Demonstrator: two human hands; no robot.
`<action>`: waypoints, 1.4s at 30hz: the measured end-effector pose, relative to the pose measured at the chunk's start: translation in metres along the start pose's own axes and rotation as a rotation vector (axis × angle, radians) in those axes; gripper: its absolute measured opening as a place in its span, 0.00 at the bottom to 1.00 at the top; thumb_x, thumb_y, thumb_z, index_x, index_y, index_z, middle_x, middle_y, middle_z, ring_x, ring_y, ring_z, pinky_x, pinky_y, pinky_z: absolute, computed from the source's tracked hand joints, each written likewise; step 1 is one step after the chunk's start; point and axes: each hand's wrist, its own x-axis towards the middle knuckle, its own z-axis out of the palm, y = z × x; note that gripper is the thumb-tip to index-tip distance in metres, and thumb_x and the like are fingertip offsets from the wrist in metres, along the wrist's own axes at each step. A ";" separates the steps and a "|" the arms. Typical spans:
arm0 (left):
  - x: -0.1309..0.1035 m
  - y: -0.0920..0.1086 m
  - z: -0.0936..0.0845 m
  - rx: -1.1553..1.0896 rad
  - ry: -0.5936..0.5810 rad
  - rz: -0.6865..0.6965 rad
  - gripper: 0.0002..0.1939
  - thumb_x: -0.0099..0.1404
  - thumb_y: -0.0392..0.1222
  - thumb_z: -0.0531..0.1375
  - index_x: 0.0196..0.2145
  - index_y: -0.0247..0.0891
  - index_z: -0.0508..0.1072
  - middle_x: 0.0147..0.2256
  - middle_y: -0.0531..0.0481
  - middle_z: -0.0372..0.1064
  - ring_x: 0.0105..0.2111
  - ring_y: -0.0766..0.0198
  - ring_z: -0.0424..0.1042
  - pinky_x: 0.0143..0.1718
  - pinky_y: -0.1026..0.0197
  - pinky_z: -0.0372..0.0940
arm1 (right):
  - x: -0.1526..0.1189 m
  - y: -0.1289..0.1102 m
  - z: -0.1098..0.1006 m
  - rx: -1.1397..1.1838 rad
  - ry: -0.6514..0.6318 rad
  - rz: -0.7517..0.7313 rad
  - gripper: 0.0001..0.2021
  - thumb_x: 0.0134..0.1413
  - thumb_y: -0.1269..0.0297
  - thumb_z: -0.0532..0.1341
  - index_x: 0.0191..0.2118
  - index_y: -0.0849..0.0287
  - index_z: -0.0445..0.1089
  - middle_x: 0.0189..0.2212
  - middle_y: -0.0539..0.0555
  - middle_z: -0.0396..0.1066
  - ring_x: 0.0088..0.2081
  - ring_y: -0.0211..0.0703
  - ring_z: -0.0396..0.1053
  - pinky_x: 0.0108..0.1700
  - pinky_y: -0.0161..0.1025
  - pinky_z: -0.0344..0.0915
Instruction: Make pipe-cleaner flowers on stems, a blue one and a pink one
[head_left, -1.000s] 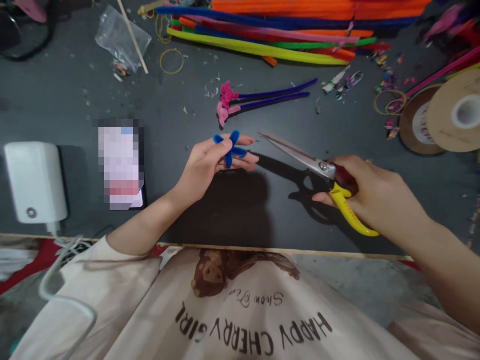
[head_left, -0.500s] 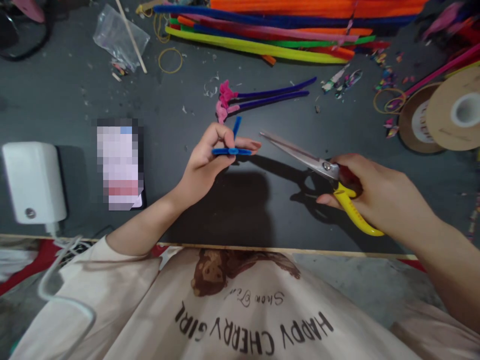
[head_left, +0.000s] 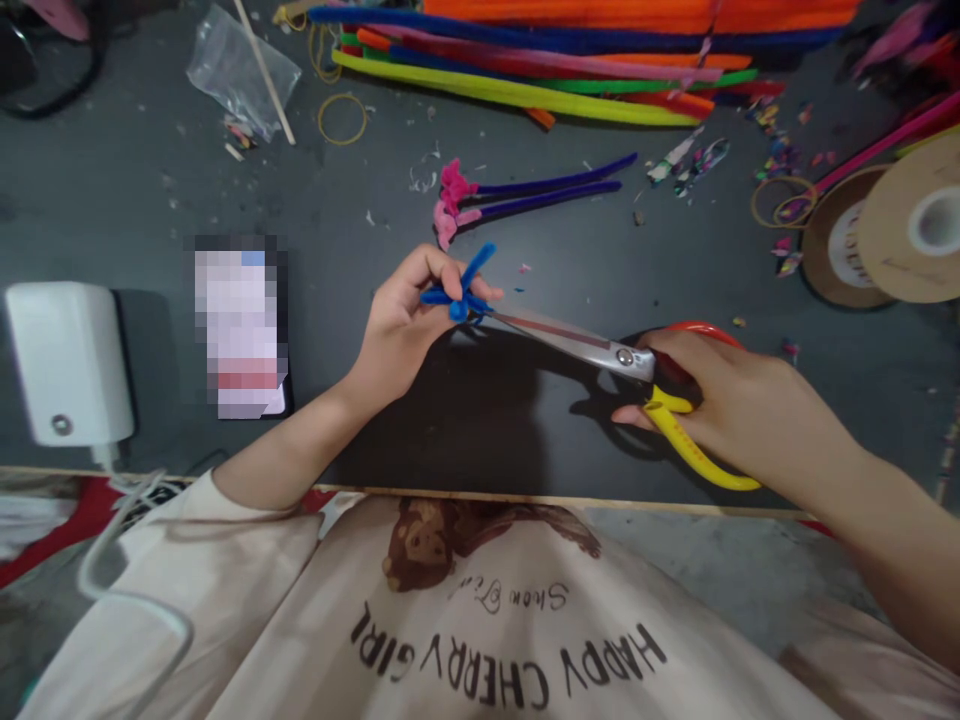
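The left grip (head_left: 411, 310) pinches the blue fuzzy piece (head_left: 459, 308) right by the tips of the scissors (head_left: 626, 357), whose long blades point leftward from the right grip (head_left: 739, 392) wrapped around their handles.

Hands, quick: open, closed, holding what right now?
Left hand: closed, pinching the blue pipe cleaner.
Right hand: closed around the handles of the scissors, their tips at the blue pipe cleaner.

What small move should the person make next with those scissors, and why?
Perhaps open the scissors slightly for a small snip: the right hand seems to hold them almost closed, pointed right at the blue fuzzy piece pinched in the left hand.
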 end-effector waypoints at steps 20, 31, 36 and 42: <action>-0.001 0.002 0.002 0.022 0.019 -0.038 0.10 0.56 0.37 0.64 0.28 0.40 0.63 0.33 0.54 0.73 0.40 0.65 0.75 0.47 0.61 0.68 | 0.005 -0.002 0.003 -0.006 0.053 -0.057 0.33 0.61 0.39 0.43 0.36 0.67 0.70 0.24 0.57 0.74 0.20 0.46 0.73 0.18 0.38 0.64; 0.005 -0.003 0.000 -0.061 -0.031 0.048 0.11 0.56 0.34 0.63 0.28 0.39 0.62 0.31 0.56 0.74 0.35 0.71 0.75 0.41 0.66 0.69 | 0.006 -0.001 -0.002 0.059 -0.051 -0.017 0.35 0.59 0.36 0.43 0.38 0.66 0.69 0.25 0.57 0.73 0.17 0.42 0.69 0.16 0.36 0.61; 0.006 0.001 0.003 -0.110 0.002 -0.003 0.08 0.56 0.31 0.60 0.33 0.38 0.65 0.29 0.57 0.75 0.30 0.71 0.77 0.36 0.67 0.73 | 0.002 0.004 0.001 0.045 -0.012 0.041 0.36 0.59 0.36 0.43 0.39 0.68 0.69 0.22 0.56 0.70 0.18 0.42 0.67 0.19 0.37 0.62; 0.005 -0.002 0.000 0.004 0.038 -0.075 0.07 0.58 0.38 0.62 0.36 0.37 0.69 0.30 0.54 0.77 0.29 0.68 0.79 0.35 0.64 0.75 | -0.001 0.009 0.003 0.011 0.031 0.075 0.35 0.59 0.37 0.44 0.40 0.70 0.70 0.22 0.57 0.70 0.19 0.43 0.66 0.22 0.37 0.62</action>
